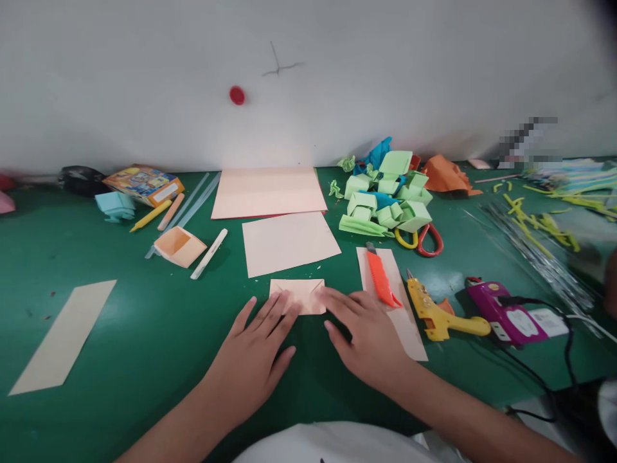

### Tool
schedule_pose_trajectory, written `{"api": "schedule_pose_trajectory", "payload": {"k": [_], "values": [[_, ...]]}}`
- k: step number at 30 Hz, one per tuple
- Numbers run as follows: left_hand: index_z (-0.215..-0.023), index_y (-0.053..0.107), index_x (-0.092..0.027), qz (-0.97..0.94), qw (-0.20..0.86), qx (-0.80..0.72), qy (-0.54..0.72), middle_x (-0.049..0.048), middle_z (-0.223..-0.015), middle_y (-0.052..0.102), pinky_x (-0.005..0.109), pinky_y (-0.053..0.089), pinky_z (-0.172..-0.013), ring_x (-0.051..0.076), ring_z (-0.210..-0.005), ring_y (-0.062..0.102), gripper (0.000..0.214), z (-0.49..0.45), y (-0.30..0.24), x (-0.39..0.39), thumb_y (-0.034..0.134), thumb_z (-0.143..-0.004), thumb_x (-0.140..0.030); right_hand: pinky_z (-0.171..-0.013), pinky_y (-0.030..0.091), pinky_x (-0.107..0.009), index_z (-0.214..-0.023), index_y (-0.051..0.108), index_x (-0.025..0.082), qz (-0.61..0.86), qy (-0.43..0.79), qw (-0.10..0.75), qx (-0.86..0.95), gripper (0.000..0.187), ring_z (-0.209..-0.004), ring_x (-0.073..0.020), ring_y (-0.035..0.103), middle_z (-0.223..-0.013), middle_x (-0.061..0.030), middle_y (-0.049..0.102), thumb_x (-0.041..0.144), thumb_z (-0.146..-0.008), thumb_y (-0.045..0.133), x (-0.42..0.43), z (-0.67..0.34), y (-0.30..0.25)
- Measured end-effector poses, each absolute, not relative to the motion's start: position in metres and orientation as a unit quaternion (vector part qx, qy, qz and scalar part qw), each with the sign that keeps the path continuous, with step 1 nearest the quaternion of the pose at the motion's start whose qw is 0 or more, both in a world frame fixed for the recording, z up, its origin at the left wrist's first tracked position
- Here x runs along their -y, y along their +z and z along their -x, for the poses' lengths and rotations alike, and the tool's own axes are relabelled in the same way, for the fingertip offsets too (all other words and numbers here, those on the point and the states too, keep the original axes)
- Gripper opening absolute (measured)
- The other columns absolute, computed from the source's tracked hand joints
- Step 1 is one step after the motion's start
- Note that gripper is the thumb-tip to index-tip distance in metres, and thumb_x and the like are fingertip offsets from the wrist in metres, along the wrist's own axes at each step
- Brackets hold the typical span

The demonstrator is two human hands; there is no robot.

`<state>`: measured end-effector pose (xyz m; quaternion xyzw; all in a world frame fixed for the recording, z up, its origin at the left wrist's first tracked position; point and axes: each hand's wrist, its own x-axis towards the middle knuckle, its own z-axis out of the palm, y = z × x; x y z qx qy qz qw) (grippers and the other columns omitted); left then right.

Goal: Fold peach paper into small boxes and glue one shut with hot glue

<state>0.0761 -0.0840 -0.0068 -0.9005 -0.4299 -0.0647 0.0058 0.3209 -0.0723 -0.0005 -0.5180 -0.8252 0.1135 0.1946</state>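
Soft, moderate light lay across the green tabletop (168,360), with faint, diffuse shadows around the left hand (263,341) and right hand (369,331). The wall (144,71) brightened just above the peach paper sheets (270,193). Clear strips (542,267) glinted. Fingertips (284,296) looked slightly blurred, the side edges stretched, the upper right corner dark; blocky pixels masked one patch.

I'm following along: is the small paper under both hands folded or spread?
Folded: the small paper shows diagonal folded edges at its upper corners; fingers hide part of it.
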Motion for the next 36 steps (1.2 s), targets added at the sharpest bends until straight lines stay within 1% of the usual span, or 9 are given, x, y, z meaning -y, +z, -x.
{"api": "schedule_pose_trajectory", "payload": {"k": [3, 6, 8, 15, 20, 27, 30, 33, 36], "values": [[-0.157, 0.032, -0.023, 0.898, 0.020, 0.436, -0.059, 0.0061, -0.163, 0.035, 0.048, 0.024, -0.120, 0.026, -0.149, 0.036, 0.056, -0.078, -0.005, 0.085, 0.040, -0.103, -0.035, -0.095, 0.047, -0.049, -0.150, 0.042, 0.025, 0.553, 0.185, 0.256, 0.771, 0.056, -0.113, -0.0290, 0.056, -0.131, -0.0085, 0.065, 0.024, -0.095, 0.052, 0.064, -0.324, -0.001], [-0.155, 0.037, -0.022, 0.897, 0.031, 0.436, -0.062, 0.0072, -0.162, 0.037, 0.048, 0.025, -0.117, 0.026, -0.148, 0.038, 0.054, -0.079, -0.005, 0.086, 0.040, -0.103, -0.034, -0.089, 0.049, -0.046, -0.146, 0.045, 0.028, 0.568, 0.259, 0.267, 0.734, 0.053, -0.095, -0.0247, 0.061, -0.107, -0.0035, 0.072, 0.024, -0.094, 0.054, 0.059, -0.322, 0.000], [-0.154, 0.038, -0.022, 0.896, 0.035, 0.438, -0.064, 0.0082, -0.161, 0.038, 0.048, 0.027, -0.115, 0.027, -0.147, 0.039, 0.053, -0.080, -0.006, 0.087, 0.040, -0.103, -0.032, -0.090, 0.048, -0.046, -0.141, 0.050, 0.028, 0.572, 0.284, 0.263, 0.723, 0.051, -0.090, -0.0224, 0.062, -0.098, -0.0006, 0.073, 0.021, -0.092, 0.057, 0.057, -0.319, 0.002], [-0.155, 0.037, -0.021, 0.895, 0.037, 0.441, -0.058, 0.0108, -0.160, 0.040, 0.049, 0.031, -0.110, 0.029, -0.145, 0.042, 0.053, -0.082, -0.008, 0.086, 0.037, -0.103, -0.031, -0.091, 0.044, -0.043, -0.133, 0.057, 0.030, 0.596, 0.285, 0.234, 0.713, 0.047, -0.083, -0.0192, 0.064, -0.087, 0.0036, 0.074, 0.019, -0.088, 0.063, 0.051, -0.313, 0.003], [-0.153, 0.039, -0.020, 0.897, 0.045, 0.437, -0.051, 0.0107, -0.161, 0.040, 0.048, 0.030, -0.109, 0.027, -0.146, 0.040, 0.051, -0.080, -0.007, 0.087, 0.035, -0.104, -0.032, -0.086, 0.047, -0.041, -0.148, 0.041, 0.027, 0.618, 0.325, 0.228, 0.679, 0.070, -0.084, -0.0208, 0.064, -0.087, 0.0026, 0.075, 0.019, -0.084, 0.065, 0.048, -0.315, 0.008], [-0.159, 0.027, -0.024, 0.901, 0.021, 0.430, -0.056, 0.0087, -0.162, 0.038, 0.046, 0.032, -0.108, 0.027, -0.147, 0.039, 0.057, -0.076, -0.005, 0.086, 0.038, -0.104, -0.034, -0.083, 0.048, -0.040, -0.149, 0.040, 0.025, 0.596, 0.283, 0.226, 0.717, 0.069, -0.079, -0.0195, 0.065, -0.085, 0.0018, 0.072, 0.014, -0.084, 0.060, 0.048, -0.314, 0.007], [-0.159, 0.027, -0.025, 0.902, 0.012, 0.428, -0.054, 0.0081, -0.161, 0.038, 0.047, 0.032, -0.108, 0.027, -0.146, 0.040, 0.058, -0.075, -0.004, 0.085, 0.039, -0.103, -0.034, -0.083, 0.050, -0.042, -0.148, 0.043, 0.026, 0.584, 0.221, 0.216, 0.751, 0.066, -0.085, -0.0224, 0.064, -0.090, -0.0010, 0.072, 0.015, -0.085, 0.060, 0.049, -0.315, 0.003], [-0.158, 0.029, -0.026, 0.899, 0.001, 0.434, -0.049, 0.0087, -0.161, 0.039, 0.049, 0.032, -0.106, 0.028, -0.145, 0.042, 0.056, -0.076, -0.001, 0.085, 0.039, -0.103, -0.034, -0.089, 0.050, -0.047, -0.144, 0.052, 0.026, 0.550, 0.124, 0.192, 0.803, 0.053, -0.103, -0.0277, 0.059, -0.114, -0.0077, 0.070, 0.018, -0.092, 0.057, 0.053, -0.315, 0.004], [-0.155, 0.034, -0.026, 0.892, -0.010, 0.449, -0.041, 0.0087, -0.161, 0.038, 0.049, 0.035, -0.101, 0.028, -0.145, 0.041, 0.053, -0.078, 0.002, 0.086, 0.039, -0.102, -0.031, -0.099, 0.045, -0.051, -0.141, 0.056, 0.023, 0.485, 0.059, 0.136, 0.862, 0.045, -0.118, -0.0308, 0.053, -0.140, -0.0086, 0.061, 0.015, -0.098, 0.048, 0.061, -0.310, 0.008]]}}
